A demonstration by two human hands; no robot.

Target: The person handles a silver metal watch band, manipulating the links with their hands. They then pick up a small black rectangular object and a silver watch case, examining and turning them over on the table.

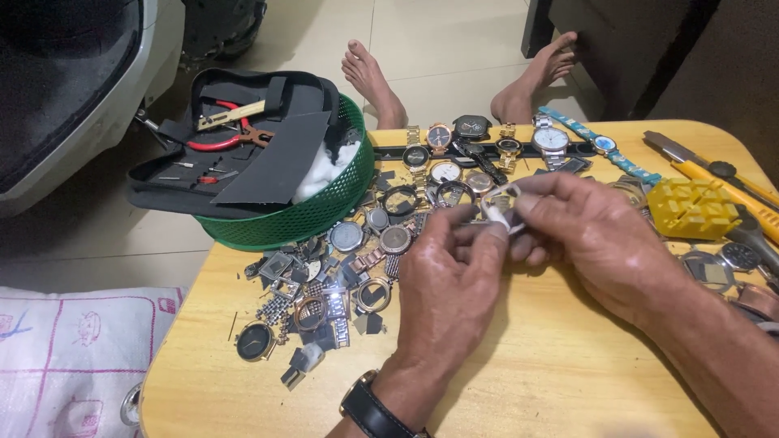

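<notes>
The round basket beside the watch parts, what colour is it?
Green basket, seen best in the head view.

Head camera looks down, close over table [519, 381].

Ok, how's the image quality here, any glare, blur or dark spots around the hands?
Head view: the left hand and right hand look fairly sharp; the small watch case they pinch glares white; the wooden table has a soft sheen; top corners fall dark; wide-lens bending at the edges.
</notes>
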